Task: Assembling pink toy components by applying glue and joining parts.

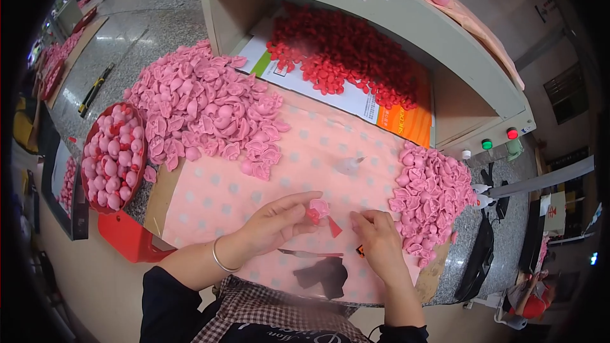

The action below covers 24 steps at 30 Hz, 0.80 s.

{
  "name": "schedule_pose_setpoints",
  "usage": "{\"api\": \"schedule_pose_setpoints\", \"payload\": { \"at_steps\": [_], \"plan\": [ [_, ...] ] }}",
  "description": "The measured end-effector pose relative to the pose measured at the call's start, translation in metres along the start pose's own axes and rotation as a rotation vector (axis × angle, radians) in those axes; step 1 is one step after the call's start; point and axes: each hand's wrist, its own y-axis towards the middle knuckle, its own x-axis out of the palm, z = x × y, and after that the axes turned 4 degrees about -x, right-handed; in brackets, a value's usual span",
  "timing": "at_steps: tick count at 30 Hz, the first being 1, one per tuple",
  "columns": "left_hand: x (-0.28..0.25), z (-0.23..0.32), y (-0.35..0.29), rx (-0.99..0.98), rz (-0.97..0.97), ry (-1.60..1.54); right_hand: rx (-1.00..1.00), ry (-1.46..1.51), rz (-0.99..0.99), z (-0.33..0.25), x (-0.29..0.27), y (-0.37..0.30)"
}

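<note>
At the far left, a round red basket [95,128] stands on the grey stone surface [143,38], filled with pink moulded pieces. Just right of it, a large heap of pink petal-shaped pieces [206,108] spreads over the upper left part of a pink dotted cloth [222,197] that covers the working area. The left hand [276,222], with a thin bangle at the wrist, has its fingers [305,206] closed around a small pink piece with a red part [317,209], held just above the cloth near its middle. A small red triangular bit [334,227] sits directly beneath that piece, between the two hands. Dark scraps [327,274] lie on the cloth close to the person's body. The right hand [380,241] rests beside the left one, its fingers curled down onto the cloth; whether they pinch anything cannot be told. Behind the hands, an open-fronted cabinet [406,19] holds a pile of red pieces [346,57]. To the right, a smaller heap of pink pieces [429,197] lies on the cloth's edge.
</note>
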Motion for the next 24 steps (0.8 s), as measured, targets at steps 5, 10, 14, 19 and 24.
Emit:
{"api": "schedule_pose_setpoints", "payload": {
  "at_steps": [5, 10, 14, 19, 24],
  "plan": [
    [-0.008, -0.003, -0.012, 0.005, -0.029, 0.045, 0.208, 0.443, 0.205, -0.023, -0.003, 0.008],
    [-0.013, -0.009, -0.016, 0.014, 0.016, 0.101, -0.013, 0.554, 0.347, -0.065, 0.0, 0.025],
    [-0.013, -0.007, -0.014, 0.035, 0.022, 0.183, -0.072, 0.457, 0.322, -0.068, 0.003, 0.032],
    [-0.011, 0.0, -0.014, 0.057, 0.009, 0.331, -0.091, 0.442, 0.316, -0.069, 0.001, 0.035],
    [-0.011, 0.0, -0.014, 0.077, 0.006, 0.346, -0.097, 0.485, 0.302, -0.065, 0.004, 0.035]
  ]
}}
